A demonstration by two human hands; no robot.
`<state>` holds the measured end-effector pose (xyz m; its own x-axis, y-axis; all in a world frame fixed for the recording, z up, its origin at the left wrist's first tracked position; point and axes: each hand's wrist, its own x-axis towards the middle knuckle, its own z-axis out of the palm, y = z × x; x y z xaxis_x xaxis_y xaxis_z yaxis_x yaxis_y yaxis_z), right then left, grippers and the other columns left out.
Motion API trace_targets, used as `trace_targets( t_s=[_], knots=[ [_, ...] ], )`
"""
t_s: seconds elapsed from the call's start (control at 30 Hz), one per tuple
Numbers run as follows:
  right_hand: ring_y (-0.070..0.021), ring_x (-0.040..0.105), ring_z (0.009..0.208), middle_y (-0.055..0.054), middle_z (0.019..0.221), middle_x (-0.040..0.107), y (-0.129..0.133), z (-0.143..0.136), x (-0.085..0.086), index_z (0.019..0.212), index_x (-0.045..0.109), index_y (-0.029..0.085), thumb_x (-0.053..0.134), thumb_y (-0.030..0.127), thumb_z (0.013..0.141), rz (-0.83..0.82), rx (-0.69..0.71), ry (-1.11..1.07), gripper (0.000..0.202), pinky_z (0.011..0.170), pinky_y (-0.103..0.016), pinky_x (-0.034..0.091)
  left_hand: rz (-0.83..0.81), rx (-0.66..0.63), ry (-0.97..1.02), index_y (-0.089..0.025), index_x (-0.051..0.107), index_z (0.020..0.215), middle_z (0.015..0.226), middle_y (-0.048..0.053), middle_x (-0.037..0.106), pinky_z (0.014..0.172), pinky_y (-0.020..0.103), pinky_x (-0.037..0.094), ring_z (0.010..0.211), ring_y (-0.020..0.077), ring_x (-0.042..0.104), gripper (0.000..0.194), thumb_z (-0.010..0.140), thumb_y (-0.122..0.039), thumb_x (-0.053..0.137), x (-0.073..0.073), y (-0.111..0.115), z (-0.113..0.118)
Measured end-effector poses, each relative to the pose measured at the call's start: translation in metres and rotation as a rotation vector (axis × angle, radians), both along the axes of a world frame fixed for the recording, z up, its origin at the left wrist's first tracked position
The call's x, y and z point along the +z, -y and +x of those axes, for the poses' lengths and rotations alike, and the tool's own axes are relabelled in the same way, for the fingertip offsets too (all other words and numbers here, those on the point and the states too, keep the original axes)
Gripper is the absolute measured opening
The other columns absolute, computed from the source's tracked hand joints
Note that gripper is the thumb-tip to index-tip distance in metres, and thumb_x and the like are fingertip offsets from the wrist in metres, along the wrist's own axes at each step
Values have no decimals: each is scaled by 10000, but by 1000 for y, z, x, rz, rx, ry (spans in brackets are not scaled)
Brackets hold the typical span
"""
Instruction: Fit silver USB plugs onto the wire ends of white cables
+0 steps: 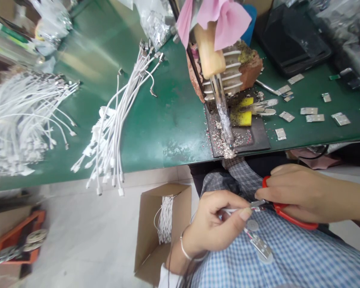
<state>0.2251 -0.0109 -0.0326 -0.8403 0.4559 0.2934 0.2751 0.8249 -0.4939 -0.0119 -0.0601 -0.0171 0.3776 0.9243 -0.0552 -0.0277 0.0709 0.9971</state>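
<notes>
My left hand (217,222) pinches a thin white cable (229,210) between thumb and fingers above my lap. From that hand a USB connector (261,246) hangs on a short wire, with coloured strands at its joint. My right hand (306,192) grips red-handled scissors (298,221), fingers in the loops. Their blades point left and reach the coloured wires just beyond my left fingertips. Whether the blades touch the wires, I cannot tell.
A soldering iron (222,104) leans tip-down over a dark board (259,140) with a yellow sponge (246,119). Several loose USB connectors (315,118) lie at right. White cable bundles (120,116) lie across the green table (168,104). A cardboard box (181,208) with cables stands below.
</notes>
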Motion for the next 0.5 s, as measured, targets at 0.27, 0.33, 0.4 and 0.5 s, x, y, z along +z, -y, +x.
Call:
trace_targets(
  t_s=[0.27, 0.33, 0.4, 0.5],
  knots=[
    [-161, 498, 542, 19, 641, 596, 9, -6, -5, 1071, 522, 200, 365, 63, 908, -85, -28, -25, 265, 542, -294, 337, 2, 25, -28, -157, 685, 805, 567, 5, 635, 423, 185, 381, 438, 78, 516, 146, 892, -268, 649, 4, 1, 1],
    [-146, 512, 530, 25, 629, 592, 14, -12, -4, 1054, 528, 200, 364, 56, 906, -138, -85, -103, 263, 540, -269, 365, 32, 56, -62, -166, 682, 795, 572, 10, 646, 435, 197, 388, 454, 86, 519, 155, 894, -281, 651, 6, 2, 1],
    [-126, 526, 520, 33, 621, 587, 20, -19, -4, 1016, 541, 199, 390, 79, 921, -243, -126, -186, 216, 544, -239, 398, 85, 80, -100, -172, 675, 776, 567, 10, 645, 451, 205, 390, 465, 90, 517, 155, 889, -275, 655, 7, 2, 2],
    [-107, 511, 491, 46, 591, 557, 31, -29, -7, 985, 560, 194, 432, 129, 947, -397, -182, -289, 148, 509, -217, 392, 150, 82, -128, -173, 663, 765, 562, 2, 640, 461, 200, 387, 463, 84, 507, 140, 890, -233, 645, 8, 2, 2]
  ],
)
